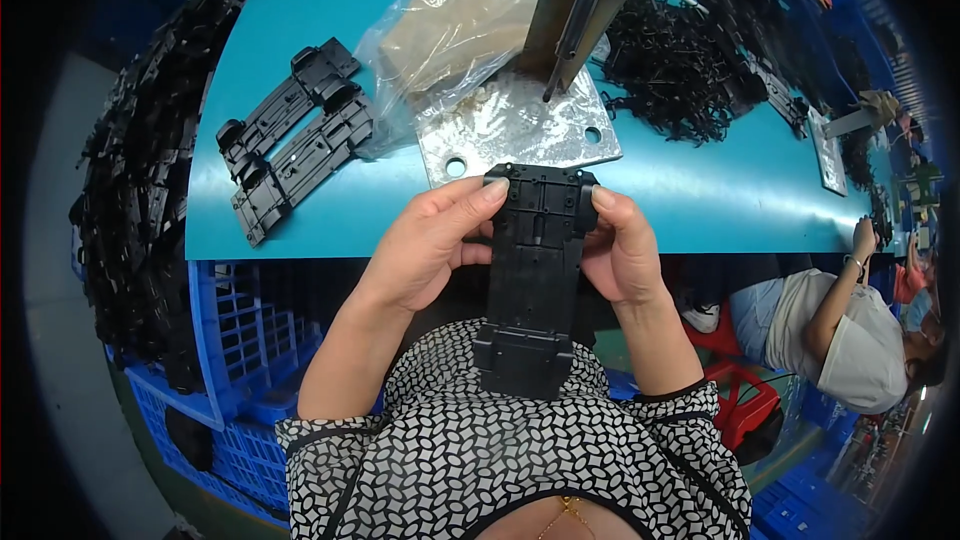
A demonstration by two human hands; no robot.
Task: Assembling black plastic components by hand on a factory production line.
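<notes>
Between my two hands is a long black plastic chassis-like part (535, 270), held in front of my chest with its wider end away from me. My left hand (440, 235) grips the far left corner, thumb on top and fingers beneath. On the opposite corner, my right hand (625, 240) grips with its thumb along the edge; some of its fingers are hidden behind the part. Just beyond the part's far end lies a metal base plate (520, 130) with round holes. A metal post (575, 15) with a thin rod stands above that plate.
Two similar black parts (300, 140) lie on the turquoise table (660, 205) at left. A clear plastic bag (450, 30) rests behind them. Small black pieces (680, 70) are heaped at right. Blue crates (250, 325) and piled black parts (150, 180) stand left. Another person (840, 335) sits at right.
</notes>
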